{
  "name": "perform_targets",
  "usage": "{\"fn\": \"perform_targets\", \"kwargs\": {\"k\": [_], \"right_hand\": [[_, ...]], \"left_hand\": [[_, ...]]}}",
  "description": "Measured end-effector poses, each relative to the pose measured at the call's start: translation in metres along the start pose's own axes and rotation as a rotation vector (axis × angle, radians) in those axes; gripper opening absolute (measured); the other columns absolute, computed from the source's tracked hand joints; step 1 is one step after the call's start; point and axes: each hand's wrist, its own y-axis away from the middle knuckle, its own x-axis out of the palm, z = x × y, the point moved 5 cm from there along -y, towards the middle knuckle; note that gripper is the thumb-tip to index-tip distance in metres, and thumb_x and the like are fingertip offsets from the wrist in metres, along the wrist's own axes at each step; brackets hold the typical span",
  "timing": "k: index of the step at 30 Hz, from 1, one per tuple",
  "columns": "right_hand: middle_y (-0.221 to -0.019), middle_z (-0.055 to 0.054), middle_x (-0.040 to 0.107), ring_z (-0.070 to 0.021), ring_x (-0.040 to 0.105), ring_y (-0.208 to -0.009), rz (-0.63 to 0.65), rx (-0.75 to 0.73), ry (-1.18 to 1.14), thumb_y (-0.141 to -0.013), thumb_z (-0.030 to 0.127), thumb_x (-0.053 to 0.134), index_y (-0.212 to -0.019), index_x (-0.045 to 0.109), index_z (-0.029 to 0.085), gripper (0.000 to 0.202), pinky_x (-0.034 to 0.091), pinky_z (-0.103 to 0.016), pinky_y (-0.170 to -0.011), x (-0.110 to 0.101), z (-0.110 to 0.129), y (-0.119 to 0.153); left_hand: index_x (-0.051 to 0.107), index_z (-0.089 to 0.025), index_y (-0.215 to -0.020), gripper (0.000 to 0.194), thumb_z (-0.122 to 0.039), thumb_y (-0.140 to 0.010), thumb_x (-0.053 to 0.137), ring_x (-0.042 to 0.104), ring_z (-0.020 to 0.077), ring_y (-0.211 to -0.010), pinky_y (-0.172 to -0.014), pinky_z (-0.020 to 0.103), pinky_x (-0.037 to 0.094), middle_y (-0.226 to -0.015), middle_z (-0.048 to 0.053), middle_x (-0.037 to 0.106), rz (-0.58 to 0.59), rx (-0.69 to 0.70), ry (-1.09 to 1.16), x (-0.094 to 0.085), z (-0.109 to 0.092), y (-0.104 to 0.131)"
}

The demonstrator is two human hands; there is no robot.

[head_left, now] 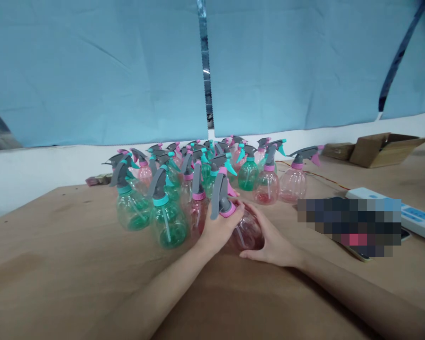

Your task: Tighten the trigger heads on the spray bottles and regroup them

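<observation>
A clear pink spray bottle [247, 230] with a grey and pink trigger head tilts to the left between my hands. My left hand [221, 224] is closed around its neck, by the pink collar. Cupped round the bottle's body and base is my right hand [274, 243], thumb toward me. Just left of my left hand stand another pink spray bottle [199, 212] and a green spray bottle [168, 225] with a turquoise collar. The fingers behind the held bottle are partly hidden.
Several more green and pink spray bottles crowd the wooden table [74, 264] behind my hands. On the right are a white power strip [418, 218], a blurred-out phone-like object [363, 255] and an open cardboard box [384, 151]. A blue curtain [127, 71] hangs behind.
</observation>
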Motion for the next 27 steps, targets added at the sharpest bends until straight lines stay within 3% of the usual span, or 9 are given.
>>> {"fn": "perform_targets", "kwargs": {"k": [7,18,27], "right_hand": [[-0.145,-0.013,0.022,-0.0338,0.026,-0.131,0.016,-0.034,-0.009,-0.064,0.039,0.074,-0.141,0.008,0.026,0.102,0.029,-0.053,-0.104,-0.0010,0.0021,-0.0011],[-0.146,-0.013,0.020,-0.0328,0.025,-0.132,0.021,-0.013,-0.006,-0.065,0.038,0.074,-0.141,0.004,0.026,0.104,0.028,-0.052,-0.105,0.0004,0.0010,0.0000],[-0.146,-0.013,0.020,-0.0318,0.023,-0.133,0.014,-0.013,0.033,-0.066,0.041,0.072,-0.141,0.004,0.023,0.103,0.027,-0.051,-0.106,0.0000,0.0011,-0.0004]], "left_hand": [[0.060,-0.017,-0.072,0.008,-0.023,-0.069,0.059,0.062,0.0205,-0.084,-0.084,0.037,0.048,-0.081,0.005,0.065,0.023,-0.043,0.033,0.0027,0.0022,0.0003],[0.061,-0.017,-0.072,0.008,-0.023,-0.070,0.056,0.063,0.0191,-0.084,-0.083,0.035,0.048,-0.082,0.004,0.066,0.082,0.021,0.035,0.0026,0.0005,-0.0015],[0.062,-0.018,-0.076,0.009,-0.022,-0.070,0.057,0.063,0.0191,-0.087,-0.085,0.035,0.047,-0.086,0.004,0.068,0.044,0.044,0.028,0.0007,0.0004,-0.0017]]}}
